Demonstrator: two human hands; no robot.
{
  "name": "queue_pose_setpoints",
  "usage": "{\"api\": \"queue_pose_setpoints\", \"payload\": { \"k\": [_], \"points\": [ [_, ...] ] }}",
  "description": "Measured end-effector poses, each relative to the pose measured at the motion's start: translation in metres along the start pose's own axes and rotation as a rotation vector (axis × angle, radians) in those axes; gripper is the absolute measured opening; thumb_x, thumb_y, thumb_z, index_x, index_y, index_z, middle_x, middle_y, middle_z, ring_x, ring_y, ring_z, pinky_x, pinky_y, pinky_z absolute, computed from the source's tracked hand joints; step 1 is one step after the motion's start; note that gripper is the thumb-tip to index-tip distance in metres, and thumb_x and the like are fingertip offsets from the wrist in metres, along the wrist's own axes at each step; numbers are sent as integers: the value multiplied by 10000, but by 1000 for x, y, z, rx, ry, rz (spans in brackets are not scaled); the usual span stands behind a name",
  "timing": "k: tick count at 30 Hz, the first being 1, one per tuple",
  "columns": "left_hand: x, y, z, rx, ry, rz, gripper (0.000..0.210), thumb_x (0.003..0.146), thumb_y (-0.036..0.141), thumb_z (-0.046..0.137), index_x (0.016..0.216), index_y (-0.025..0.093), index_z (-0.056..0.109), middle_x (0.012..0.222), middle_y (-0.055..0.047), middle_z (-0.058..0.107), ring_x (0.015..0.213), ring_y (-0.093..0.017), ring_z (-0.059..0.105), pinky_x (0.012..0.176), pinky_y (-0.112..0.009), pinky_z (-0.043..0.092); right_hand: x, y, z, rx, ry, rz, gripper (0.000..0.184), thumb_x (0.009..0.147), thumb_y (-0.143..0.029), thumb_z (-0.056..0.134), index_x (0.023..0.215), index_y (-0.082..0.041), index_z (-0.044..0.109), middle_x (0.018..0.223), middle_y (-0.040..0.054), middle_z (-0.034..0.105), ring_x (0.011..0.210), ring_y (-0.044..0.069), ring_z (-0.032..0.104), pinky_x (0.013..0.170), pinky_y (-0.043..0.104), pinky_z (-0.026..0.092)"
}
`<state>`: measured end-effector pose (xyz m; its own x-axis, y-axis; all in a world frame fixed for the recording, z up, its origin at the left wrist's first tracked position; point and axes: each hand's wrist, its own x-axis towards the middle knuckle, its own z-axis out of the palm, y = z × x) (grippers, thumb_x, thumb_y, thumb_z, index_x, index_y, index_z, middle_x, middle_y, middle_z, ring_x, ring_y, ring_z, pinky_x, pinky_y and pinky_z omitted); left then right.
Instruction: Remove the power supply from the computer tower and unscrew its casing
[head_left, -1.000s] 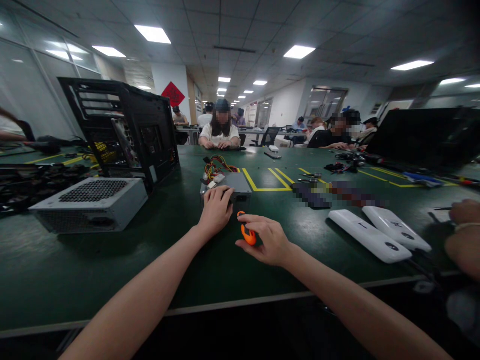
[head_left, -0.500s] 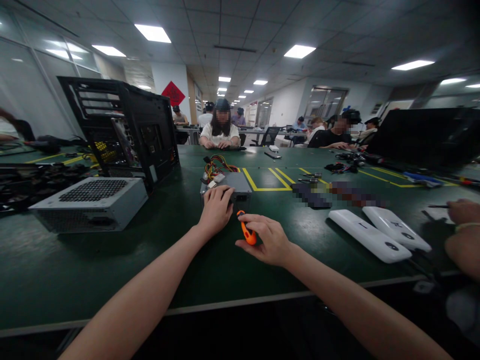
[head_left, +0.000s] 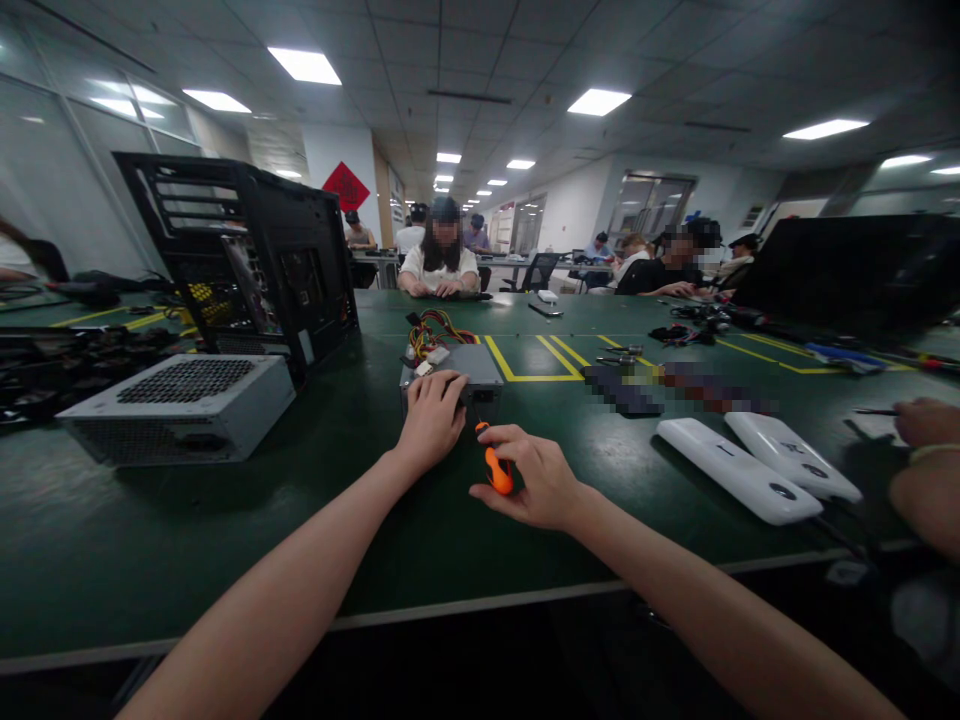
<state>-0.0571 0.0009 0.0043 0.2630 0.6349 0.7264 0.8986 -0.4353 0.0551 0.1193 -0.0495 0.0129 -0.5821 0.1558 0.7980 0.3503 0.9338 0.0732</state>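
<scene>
Mid-scene on the green tabletop (head_left: 300,540), the left hand (head_left: 431,422) is resting on a grey, boxy metal power supply (head_left: 484,368), its grip unclear; nearer right, the right hand (head_left: 541,482) is holding an orange-and-black screwdriver (head_left: 496,472), pointing toward the box's near face.

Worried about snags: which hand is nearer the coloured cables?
Left. Left hand rests on the power supply, just short of the coloured cables; right hand is farther, nearer the camera.

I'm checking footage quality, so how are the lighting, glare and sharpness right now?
Head view: bright ceiling panels, dim surroundings; head view: pale sheen on the green table; head view: edges stretched and soft, the orange screwdriver clearer, its shaft faint.
</scene>
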Motion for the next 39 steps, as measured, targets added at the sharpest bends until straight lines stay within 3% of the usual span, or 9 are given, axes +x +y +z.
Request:
{"api": "queue_pose_setpoints", "payload": {
  "k": [3, 8, 14, 21, 28, 35, 39],
  "points": [
    [0, 0, 0, -2, -4, 6, 408, 777, 198, 470, 1184, 181, 462, 1177, -98, 487, 1089, -231, 418, 944, -390, 270, 0, -1, -2, 25, -48, 19, 348, 762, -396, 567, 961, -162, 406, 953, 124, 567, 858, 189, 588, 647, 280, 501],
    [0, 0, 0, 2, 4, 3, 395, 777, 191, 469, 1172, 175, 470, 1175, -94, 489, 1085, -229, 418, 948, -385, 266, 4, -6, -7, -84, -152, -66, 278, 822, -337, 488, 1038, -162, 486, 1059, 138, 543, 839, 174, 583, 642, 266, 481],
    [1, 0, 0, -4, 11, 1, 397, 776, 189, 471, 1172, 182, 468, 1178, -92, 486, 1090, -229, 416, 950, -388, 265, 4, -6, -6, -107, -106, -91, 202, 825, -326, 504, 920, -150, 533, 974, 111, 592, 781, 156, 598, 616, 239, 474],
    [1, 0, 2, -2, 1, -1, 410, 767, 190, 482, 1176, 181, 467, 1176, -93, 488, 1090, -232, 415, 946, -392, 267, 2, -3, -8, 29, -101, -38, 258, 820, -252, 437, 1047, -135, 473, 1045, 143, 542, 946, 191, 561, 662, 266, 498],
    [0, 0, 1, -5, 6, 0, 399, 782, 194, 460, 1180, 183, 467, 1164, -102, 491, 1087, -232, 421, 943, -396, 271, 0, 0, -4, 55, 13, -20, 321, 757, -350, 584, 962, -163, 422, 960, 126, 594, 867, 185, 603, 670, 278, 510],
    [0, 0, 1, -11, 7, -3, 405, 772, 187, 471, 1177, 188, 466, 1175, -95, 487, 1096, -229, 414, 951, -396, 263, 2, -3, -8, -55, -95, -91, 235, 818, -321, 520, 995, -167, 502, 1016, 121, 578, 803, 160, 602, 634, 251, 488],
    [0, -1, 1, -13, 6, -6, 404, 770, 187, 473, 1174, 188, 469, 1171, -98, 489, 1095, -233, 416, 950, -398, 264, 3, -4, -10, -7, -108, -90, 250, 818, -289, 480, 1016, -141, 518, 1060, 145, 549, 881, 175, 582, 659, 252, 485]
  ]
}}
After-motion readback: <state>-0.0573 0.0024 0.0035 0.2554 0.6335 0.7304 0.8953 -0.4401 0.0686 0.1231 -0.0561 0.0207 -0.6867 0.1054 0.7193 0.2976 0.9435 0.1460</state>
